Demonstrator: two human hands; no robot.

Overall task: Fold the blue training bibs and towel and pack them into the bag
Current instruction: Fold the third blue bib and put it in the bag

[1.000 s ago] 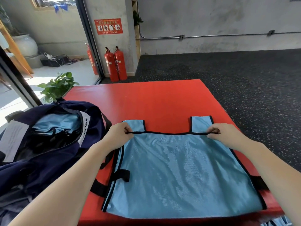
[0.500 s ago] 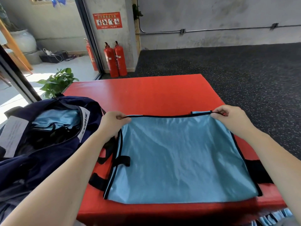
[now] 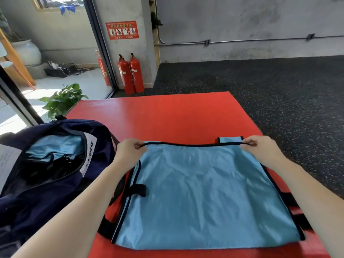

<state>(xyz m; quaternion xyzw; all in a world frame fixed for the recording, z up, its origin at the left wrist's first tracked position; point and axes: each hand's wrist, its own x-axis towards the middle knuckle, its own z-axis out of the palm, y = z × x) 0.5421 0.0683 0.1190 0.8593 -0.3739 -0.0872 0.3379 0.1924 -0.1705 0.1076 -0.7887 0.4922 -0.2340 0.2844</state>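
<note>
The light blue mesh training bib with black edging lies spread flat on the red padded mat, its near hem close to the mat's front edge. Both hands hold its far edge, one at each far corner.

The left hand has its fingers curled over the black trim at the far left corner, thumb and forefinger closed on the trim in a pinch. The right hand is closed in the same manner on the trim at the far right corner, its fingertips pressed together on the black edge. Between the two hands the trim runs taut in a nearly straight line. Just beyond the right hand's fingertips, one short blue shoulder strap of the bib projects past the held edge and lies flat on the mat.

Below the left hand, a black elastic side band crosses the bib's left edge. Below the right forearm, further black bands show at the bib's right edge, partly hidden by the arm.

To the left of the left hand, touching the mat's left side, stands the dark navy fabric sports bag, its zip open. Inside its opening lies light blue folded fabric.

Well beyond both hands, two red fire extinguishers stand against a grey concrete pillar. A green leafy potted plant stands beyond the bag.
</note>
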